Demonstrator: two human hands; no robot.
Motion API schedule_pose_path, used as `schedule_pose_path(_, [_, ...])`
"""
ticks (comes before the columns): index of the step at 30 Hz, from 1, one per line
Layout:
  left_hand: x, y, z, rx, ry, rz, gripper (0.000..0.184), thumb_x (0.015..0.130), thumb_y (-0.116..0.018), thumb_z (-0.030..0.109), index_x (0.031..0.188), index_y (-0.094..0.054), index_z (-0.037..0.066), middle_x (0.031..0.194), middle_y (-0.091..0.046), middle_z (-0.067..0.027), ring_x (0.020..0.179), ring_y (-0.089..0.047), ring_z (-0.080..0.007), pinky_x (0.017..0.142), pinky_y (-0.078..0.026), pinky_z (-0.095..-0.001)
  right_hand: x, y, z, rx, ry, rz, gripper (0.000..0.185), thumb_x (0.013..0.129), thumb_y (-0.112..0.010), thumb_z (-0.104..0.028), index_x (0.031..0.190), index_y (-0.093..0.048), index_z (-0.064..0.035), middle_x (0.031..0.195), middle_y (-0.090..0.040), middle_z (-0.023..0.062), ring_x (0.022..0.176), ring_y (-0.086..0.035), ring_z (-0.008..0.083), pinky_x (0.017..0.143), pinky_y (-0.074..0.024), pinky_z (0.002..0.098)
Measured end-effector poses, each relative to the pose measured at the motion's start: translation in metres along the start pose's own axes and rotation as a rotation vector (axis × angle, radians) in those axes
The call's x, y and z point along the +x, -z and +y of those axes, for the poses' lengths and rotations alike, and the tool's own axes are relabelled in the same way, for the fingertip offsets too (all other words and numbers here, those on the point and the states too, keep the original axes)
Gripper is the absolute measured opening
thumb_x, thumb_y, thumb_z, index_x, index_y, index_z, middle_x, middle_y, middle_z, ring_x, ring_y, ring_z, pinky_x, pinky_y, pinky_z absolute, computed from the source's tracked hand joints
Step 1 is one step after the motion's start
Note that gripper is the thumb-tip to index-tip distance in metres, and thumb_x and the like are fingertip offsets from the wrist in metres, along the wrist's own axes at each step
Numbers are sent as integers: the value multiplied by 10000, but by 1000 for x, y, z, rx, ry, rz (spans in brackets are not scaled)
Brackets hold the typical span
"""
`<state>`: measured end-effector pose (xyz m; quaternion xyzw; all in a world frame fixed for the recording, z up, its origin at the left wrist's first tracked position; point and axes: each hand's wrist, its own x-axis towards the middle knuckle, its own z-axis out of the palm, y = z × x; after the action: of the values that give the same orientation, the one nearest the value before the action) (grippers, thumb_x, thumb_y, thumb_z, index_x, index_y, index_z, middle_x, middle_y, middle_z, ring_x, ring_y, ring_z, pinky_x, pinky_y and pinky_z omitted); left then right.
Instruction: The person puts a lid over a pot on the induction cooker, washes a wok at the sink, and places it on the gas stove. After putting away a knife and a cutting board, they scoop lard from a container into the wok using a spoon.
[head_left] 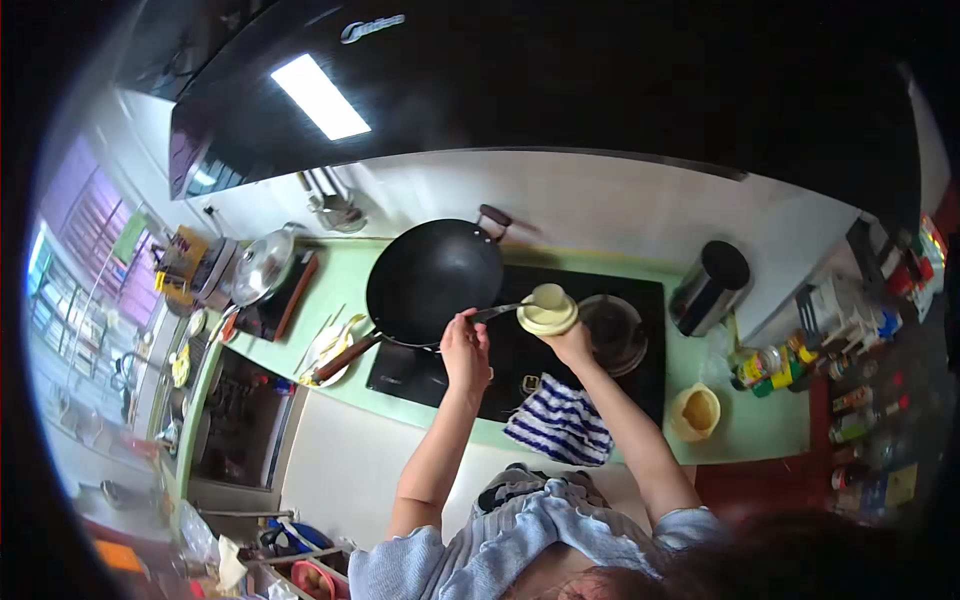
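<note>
My left hand (464,354) is closed around the handle of a ladle (500,311), whose pale round head lies over the cream-coloured container (548,316). That container is gripped in my right hand (570,342), above the black cooktop (520,362). A black wok (433,280) sits to the left of both hands, its wooden handle pointing toward the lower left. Near my right forearm, a blue-and-white striped cloth (562,420) hangs over the counter's front edge. What is inside the container is too small to tell.
A plate (333,352) with utensils lies left of the wok. Farther left is a lidded pot (265,266). To the right stand a dark cylinder (712,287), a cream jug (694,413) and several bottles. The range hood (520,90) overhangs the back.
</note>
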<state>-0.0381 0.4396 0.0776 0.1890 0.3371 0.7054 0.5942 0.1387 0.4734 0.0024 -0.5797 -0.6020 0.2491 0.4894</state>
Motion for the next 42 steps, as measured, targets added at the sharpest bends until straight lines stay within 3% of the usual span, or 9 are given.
schedule_pose_path(5, [46, 39, 52, -1, -186, 118, 228, 903, -426, 226, 931, -528, 24, 633, -502, -9, 539, -473, -54, 473, -380, -146, 29, -72, -48, -159, 41, -99, 401, 572, -743, -387, 827, -637, -97, 810, -639, 108, 755, -616, 266, 662, -485, 377])
schedule_pose_path(11, [115, 97, 94, 227, -301, 211, 234, 896, -428, 250, 934, -529, 42, 625, -514, -16, 509, -464, -64, 462, -377, -168, 44, -102, -74, -258, 41, -194, 394, 573, -743, -373, 823, -642, -86, 806, -638, 118, 783, -615, 260, 681, -490, 361])
schedule_pose_path(17, [155, 139, 103, 525, -336, 207, 238, 890, -429, 244, 912, -552, 41, 604, -517, -30, 466, -467, -78, 419, -369, -193, 51, -100, -69, -266, 115, -117, 394, 573, -749, -353, 834, -632, -81, 830, -634, 117, 784, -610, 268, 688, -487, 367])
schedule_pose_path(25, [178, 101, 61, 733, -238, -55, 226, 885, -437, 203, 914, -583, 33, 588, -510, -16, 477, -479, -88, 442, -373, -209, 60, -81, -72, -300, 80, -44, 427, 577, -743, -383, 841, -625, -68, 841, -626, 131, 785, -600, 284, 703, -476, 375])
schedule_pose_path(31, [191, 73, 66, 1155, -547, -181, 214, 877, -461, 191, 970, -581, 40, 616, -546, -65, 546, -546, -99, 513, -432, -248, 70, -75, -80, -357, 29, -73, 481, 582, -707, -471, 850, -626, -80, 835, -608, 143, 826, -576, 282, 739, -423, 409])
schedule_pose_path(32, [191, 72, 72, 1200, -610, -205, 188, 863, -480, 173, 960, -581, 49, 641, -551, -99, 556, -565, -160, 526, -439, -279, 69, -74, -84, -369, 27, -75, 483, 581, -706, -475, 845, -626, -78, 825, -608, 147, 822, -576, 284, 735, -423, 409])
schedule_pose_path(37, [189, 92, 102, 1477, -905, -269, 163, 841, -491, 171, 914, -586, 60, 713, -563, -142, 609, -568, -278, 568, -447, -354, 71, -81, -75, -444, 61, -66, 493, 576, -712, -470, 858, -622, -76, 855, -611, 139, 845, -569, 285, 740, -424, 415])
schedule_pose_path(40, [172, 99, 118, 1520, -808, -276, 161, 842, -488, 160, 919, -582, 55, 704, -559, -143, 601, -571, -264, 565, -451, -339, 70, -82, -86, -457, 70, -94, 500, 582, -711, -461, 886, -616, -76, 896, -612, 130, 889, -556, 283, 760, -419, 416])
schedule_pose_path(42, [149, 93, 131, 1424, -604, -296, 159, 848, -481, 150, 931, -576, 53, 725, -556, -142, 592, -573, -242, 560, -454, -319, 71, -84, -98, -451, 85, -116, 499, 585, -707, -459, 889, -615, -73, 903, -610, 128, 904, -550, 284, 773, -412, 415])
